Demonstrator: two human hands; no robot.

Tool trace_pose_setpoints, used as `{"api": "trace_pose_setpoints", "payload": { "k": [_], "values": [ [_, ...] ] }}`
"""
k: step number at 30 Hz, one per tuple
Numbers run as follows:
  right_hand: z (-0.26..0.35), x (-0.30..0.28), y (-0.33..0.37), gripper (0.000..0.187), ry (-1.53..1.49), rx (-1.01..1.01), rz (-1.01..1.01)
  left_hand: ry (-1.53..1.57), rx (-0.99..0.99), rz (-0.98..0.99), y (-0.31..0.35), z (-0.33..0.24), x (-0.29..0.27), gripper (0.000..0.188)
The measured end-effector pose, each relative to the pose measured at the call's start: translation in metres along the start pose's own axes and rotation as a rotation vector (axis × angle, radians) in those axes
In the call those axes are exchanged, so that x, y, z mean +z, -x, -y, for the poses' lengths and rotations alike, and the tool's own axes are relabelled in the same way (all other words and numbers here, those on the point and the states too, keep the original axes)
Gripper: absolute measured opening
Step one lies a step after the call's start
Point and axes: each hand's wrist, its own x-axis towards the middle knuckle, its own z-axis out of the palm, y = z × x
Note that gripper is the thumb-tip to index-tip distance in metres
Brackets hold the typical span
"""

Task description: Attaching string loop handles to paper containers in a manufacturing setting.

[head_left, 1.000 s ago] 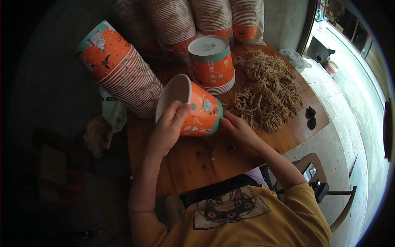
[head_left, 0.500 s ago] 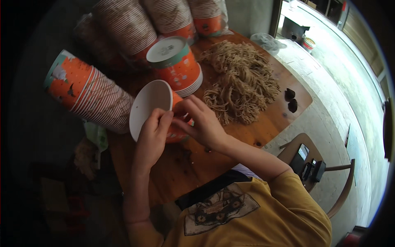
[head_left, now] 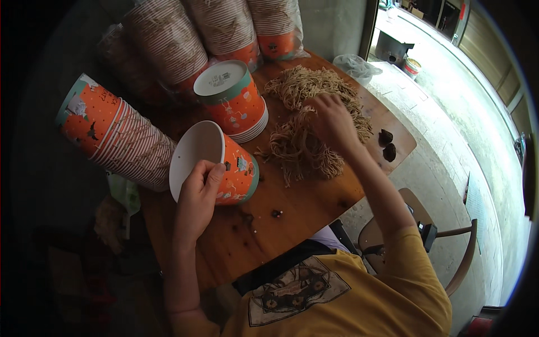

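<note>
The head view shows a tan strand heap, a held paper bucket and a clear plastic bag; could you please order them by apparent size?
Largest to smallest:
1. Tan strand heap
2. Held paper bucket
3. Clear plastic bag

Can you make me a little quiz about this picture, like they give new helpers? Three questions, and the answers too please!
1. Pick one. The right hand is at:
A) the clear plastic bag
B) the tan strings
C) the chair

2. True or false? The orange tub in the left hand is mouth-down.

3. Count: how many dark lumps lie on the table, to the right of the strings?

Key:
1. B.
2. False: it is tipped, with its open mouth showing.
3. Two.
</note>
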Motion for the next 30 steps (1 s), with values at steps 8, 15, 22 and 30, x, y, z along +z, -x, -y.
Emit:
{"api": "trace_pose_setpoints", "payload": {
  "k": [8,15,22,30],
  "values": [
    [-0.024,0.003,0.006,0.008,-0.135,-0.051,0.061,-0.115,0.041,-0.033,-0.002,-0.001,0.007,0.032],
    [0.003,-0.012,0.025,0.009,-0.312,0.015,0.072,-0.273,0.041,0.008,-0.006,-0.001,0.023,0.025],
    [-0.02,-0.024,0.007,0.015,-0.81,0.669,-0.063,-0.352,0.055,-0.003,-0.008,0.003,0.024,0.028],
    [-0.046,-0.015,-0.022,0.031,-0.638,0.443,-0.428,-0.395,0.03,0.011,-0.008,-0.001,0.026,0.028]
  ]
}}
